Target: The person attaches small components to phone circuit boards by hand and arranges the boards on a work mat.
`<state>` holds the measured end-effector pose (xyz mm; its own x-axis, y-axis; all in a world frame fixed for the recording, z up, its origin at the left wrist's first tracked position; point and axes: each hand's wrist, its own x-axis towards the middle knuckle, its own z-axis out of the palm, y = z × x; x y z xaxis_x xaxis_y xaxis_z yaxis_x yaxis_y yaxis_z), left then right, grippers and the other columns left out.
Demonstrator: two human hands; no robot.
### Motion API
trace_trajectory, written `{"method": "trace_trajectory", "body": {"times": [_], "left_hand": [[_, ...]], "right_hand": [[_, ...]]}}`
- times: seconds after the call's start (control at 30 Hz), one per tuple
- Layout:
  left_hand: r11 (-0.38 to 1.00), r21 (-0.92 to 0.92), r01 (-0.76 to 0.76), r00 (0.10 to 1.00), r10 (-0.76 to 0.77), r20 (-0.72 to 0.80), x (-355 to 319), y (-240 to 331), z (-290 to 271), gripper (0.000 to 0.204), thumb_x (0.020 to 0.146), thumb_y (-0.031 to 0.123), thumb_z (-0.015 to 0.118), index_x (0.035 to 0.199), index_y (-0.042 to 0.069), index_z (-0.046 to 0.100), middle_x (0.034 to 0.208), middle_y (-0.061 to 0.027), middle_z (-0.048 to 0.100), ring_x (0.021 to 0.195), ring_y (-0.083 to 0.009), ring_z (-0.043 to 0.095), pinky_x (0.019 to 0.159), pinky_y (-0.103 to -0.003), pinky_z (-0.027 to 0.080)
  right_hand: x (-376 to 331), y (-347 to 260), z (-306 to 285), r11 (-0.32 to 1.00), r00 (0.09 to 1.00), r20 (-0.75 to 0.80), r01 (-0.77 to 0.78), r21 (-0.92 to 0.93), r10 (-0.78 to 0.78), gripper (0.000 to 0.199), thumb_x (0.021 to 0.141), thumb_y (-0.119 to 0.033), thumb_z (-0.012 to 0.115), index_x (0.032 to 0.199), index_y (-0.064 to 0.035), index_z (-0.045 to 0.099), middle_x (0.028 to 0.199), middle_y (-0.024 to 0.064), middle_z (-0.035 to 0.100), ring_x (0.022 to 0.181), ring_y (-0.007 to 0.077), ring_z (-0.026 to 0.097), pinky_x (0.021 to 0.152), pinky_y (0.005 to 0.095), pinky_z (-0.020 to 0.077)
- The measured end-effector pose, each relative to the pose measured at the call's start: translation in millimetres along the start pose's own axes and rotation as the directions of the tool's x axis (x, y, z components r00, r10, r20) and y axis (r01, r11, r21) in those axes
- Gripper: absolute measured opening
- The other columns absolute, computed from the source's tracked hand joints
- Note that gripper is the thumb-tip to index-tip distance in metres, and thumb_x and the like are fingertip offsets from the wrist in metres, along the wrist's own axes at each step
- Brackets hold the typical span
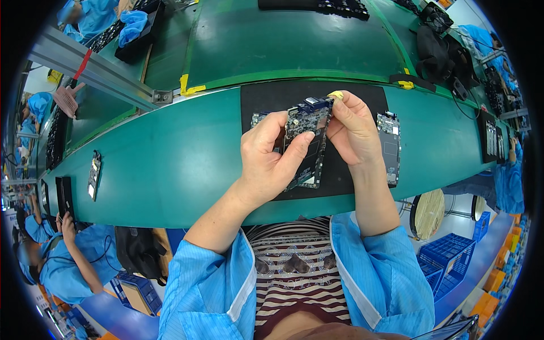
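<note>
circuit board [306, 144] gripped by left hand [271, 156] and right hand [352, 129], lower edge hidden behind thumb

left hand [269, 156] raised, fingers pinching, right hand [354, 127] close alongside, gripping
</note>
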<state>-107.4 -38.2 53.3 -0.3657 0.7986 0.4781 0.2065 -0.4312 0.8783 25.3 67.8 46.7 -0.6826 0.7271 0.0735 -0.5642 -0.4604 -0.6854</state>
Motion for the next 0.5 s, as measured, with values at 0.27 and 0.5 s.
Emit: {"method": "trace_trajectory", "body": {"times": [0.27,0.5], "left_hand": [[1.000,-0.012,-0.003,1.000,0.003,-0.024,-0.2,-0.6,1.6,0.016,0.077,0.002,0.067,0.089,-0.004,0.058,0.069,-0.0043,0.056,0.057,-0.0064,0.049,0.048,-0.021,0.038],[0.999,0.038,0.027,1.000,-0.026,-0.017,-1.7,0.6,1.0,0.015,0.076,0.002,0.067,0.086,-0.003,0.057,0.067,-0.0039,0.054,0.055,-0.0069,0.047,0.046,-0.022,0.036]], "right_hand": [[-2.0,2.4,13.2,0.999,0.996,-0.078,0.040,0.002,-0.040,0.008,0.088,-0.009,0.059,0.091,-0.0025,0.062,0.084,0.0036,0.063,0.072,0.0089,0.058,0.068,0.0241,0.0484],[-2.8,7.3,17.7,0.993,0.986,-0.124,0.113,-0.029,-0.115,0.007,0.088,-0.008,0.058,0.092,-0.0016,0.061,0.083,0.0033,0.062,0.071,0.0082,0.057,0.067,0.0241,0.0505]]}}
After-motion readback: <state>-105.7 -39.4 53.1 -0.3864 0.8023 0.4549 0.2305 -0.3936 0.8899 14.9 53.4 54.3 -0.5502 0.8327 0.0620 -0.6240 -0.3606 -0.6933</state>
